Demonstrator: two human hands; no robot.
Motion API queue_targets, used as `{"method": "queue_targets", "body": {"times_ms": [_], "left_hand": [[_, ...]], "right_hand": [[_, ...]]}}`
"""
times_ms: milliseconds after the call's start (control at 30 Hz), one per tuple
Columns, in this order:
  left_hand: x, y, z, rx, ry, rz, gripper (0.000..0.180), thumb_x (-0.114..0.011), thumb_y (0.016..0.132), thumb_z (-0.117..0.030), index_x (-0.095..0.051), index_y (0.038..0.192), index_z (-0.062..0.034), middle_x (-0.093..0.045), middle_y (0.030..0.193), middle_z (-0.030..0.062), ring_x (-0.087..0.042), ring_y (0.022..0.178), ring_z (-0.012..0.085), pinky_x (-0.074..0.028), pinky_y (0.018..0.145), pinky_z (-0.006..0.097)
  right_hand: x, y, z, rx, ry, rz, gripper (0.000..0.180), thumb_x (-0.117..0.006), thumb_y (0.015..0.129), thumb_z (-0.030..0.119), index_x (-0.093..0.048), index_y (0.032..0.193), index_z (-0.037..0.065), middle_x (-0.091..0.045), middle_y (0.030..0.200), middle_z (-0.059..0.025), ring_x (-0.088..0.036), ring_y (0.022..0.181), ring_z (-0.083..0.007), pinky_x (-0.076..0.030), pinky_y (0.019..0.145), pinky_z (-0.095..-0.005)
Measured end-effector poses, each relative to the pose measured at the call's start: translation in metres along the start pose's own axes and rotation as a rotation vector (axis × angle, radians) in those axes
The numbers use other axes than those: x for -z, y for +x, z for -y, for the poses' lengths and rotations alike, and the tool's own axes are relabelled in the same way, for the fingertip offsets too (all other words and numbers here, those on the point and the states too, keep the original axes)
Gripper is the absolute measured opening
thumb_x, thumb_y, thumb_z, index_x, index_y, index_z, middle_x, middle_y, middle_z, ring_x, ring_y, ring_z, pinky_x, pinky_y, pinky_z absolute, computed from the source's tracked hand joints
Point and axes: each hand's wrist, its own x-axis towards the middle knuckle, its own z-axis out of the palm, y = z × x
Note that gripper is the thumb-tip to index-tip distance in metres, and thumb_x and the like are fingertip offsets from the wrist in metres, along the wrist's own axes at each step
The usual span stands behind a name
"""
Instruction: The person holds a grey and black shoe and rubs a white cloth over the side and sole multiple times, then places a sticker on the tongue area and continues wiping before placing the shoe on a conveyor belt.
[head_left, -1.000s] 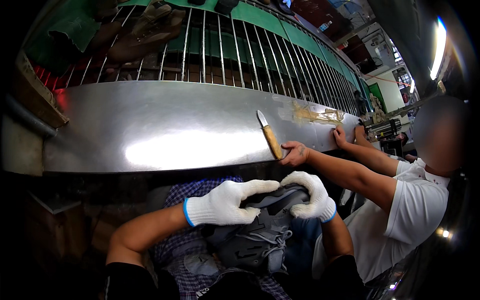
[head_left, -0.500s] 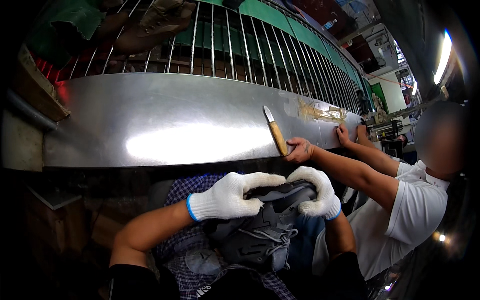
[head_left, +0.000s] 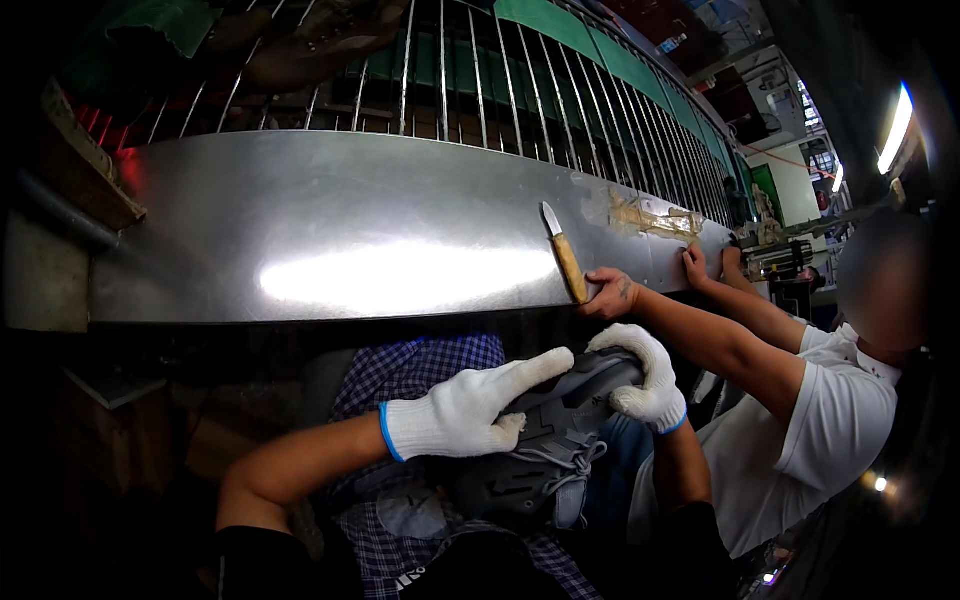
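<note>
A dark grey lace-up shoe [head_left: 560,425] lies tilted over my lap, its laces toward me. My left hand [head_left: 475,405], in a white knit glove with a blue cuff, holds its left side: index finger stretched along the upper edge, thumb on the side. The other fingers are hidden. My right hand [head_left: 648,380], gloved alike, curls around the shoe's far right end, fingers over it and thumb against the side. Past my hands, a short-bladed knife with a wooden handle [head_left: 570,268] rests on the metal bench.
The metal bench top [head_left: 210,230] spans the view, with metal rods [head_left: 443,70] behind it. At right, a person in a white shirt [head_left: 830,440] has one hand [head_left: 610,293] at the bench edge beside the knife handle. Brown tape [head_left: 655,218] sticks to the bench.
The shoe has shifted slightly right and down in view. My left index finger now points up more steeply, its tip near the shoe's edge. My right hand keeps its hold.
</note>
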Motion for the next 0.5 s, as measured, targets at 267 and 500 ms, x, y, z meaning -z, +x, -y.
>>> {"method": "queue_targets", "body": {"times_ms": [267, 500], "left_hand": [[0.001, 0.005, 0.008, -0.095, -0.068, -0.031, 0.077, -0.057, 0.08, 0.008, -0.051, 0.156, -0.0034, -0.066, 0.142, 0.023, -0.073, 0.122, 0.0356, -0.06, 0.105, 0.04], [-0.004, 0.008, 0.017, -0.148, -0.099, -0.076, 0.076, -0.054, 0.079, 0.012, -0.055, 0.153, -0.001, -0.065, 0.147, 0.0216, -0.069, 0.129, 0.0328, -0.056, 0.113, 0.038]], "right_hand": [[-0.001, 0.001, -0.001, 0.044, -0.021, -0.022, 0.078, -0.087, 0.075, 0.054, -0.069, 0.122, -0.006, -0.072, 0.115, -0.0193, -0.073, 0.104, -0.033, -0.056, 0.096, -0.0398], [0.0, 0.0, -0.001, 0.048, -0.008, -0.026, 0.079, -0.087, 0.074, 0.055, -0.069, 0.122, -0.006, -0.072, 0.113, -0.0192, -0.073, 0.101, -0.0331, -0.056, 0.094, -0.0396]]}}
